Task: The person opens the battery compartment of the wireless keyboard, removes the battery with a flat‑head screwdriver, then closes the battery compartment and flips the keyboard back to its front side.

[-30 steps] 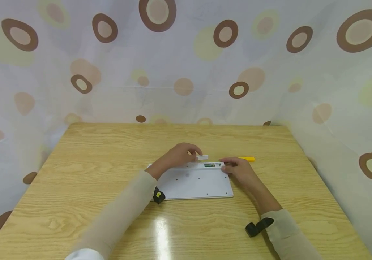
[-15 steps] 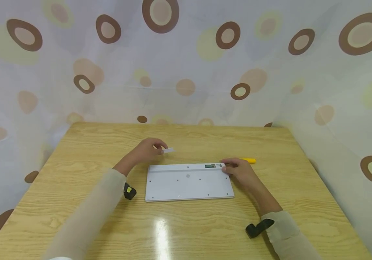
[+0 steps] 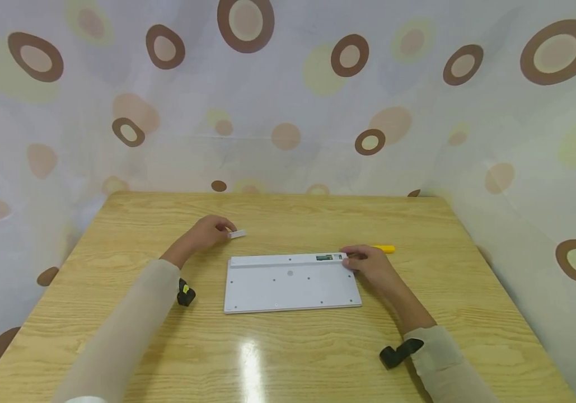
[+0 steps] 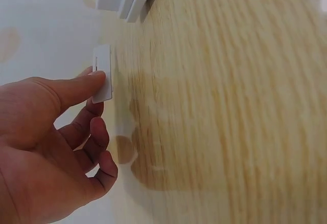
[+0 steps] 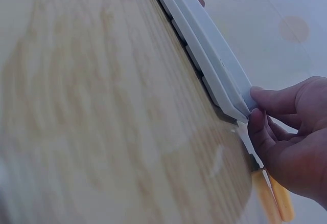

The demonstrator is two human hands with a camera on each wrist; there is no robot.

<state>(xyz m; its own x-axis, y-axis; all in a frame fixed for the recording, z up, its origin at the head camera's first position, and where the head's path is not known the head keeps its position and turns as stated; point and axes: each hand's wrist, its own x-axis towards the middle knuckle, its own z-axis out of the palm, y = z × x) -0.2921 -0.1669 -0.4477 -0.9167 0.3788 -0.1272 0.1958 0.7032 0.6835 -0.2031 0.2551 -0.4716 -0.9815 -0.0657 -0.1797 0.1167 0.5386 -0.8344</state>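
A white keyboard lies face down, its underside dotted with small screws. Near its far right corner the battery compartment is uncovered, and something green, like a battery, shows inside. Between thumb and fingers my left hand pinches a small white battery cover, beyond the keyboard's far left corner. It looks just above the table; whether it touches is hard to tell. My right hand grips the keyboard's far right corner, thumb and fingertips on its edge in the right wrist view. The keys face the tabletop.
Just behind my right hand lies a tool with a yellow handle, perhaps a screwdriver; its tip is mostly hidden. The wooden table ends at a patterned cloth at the back and sides.
My left hand has moved left with the battery cover, away from the compartment and past the keyboard's far left corner. My right hand keeps its hold on the keyboard, which stays put.
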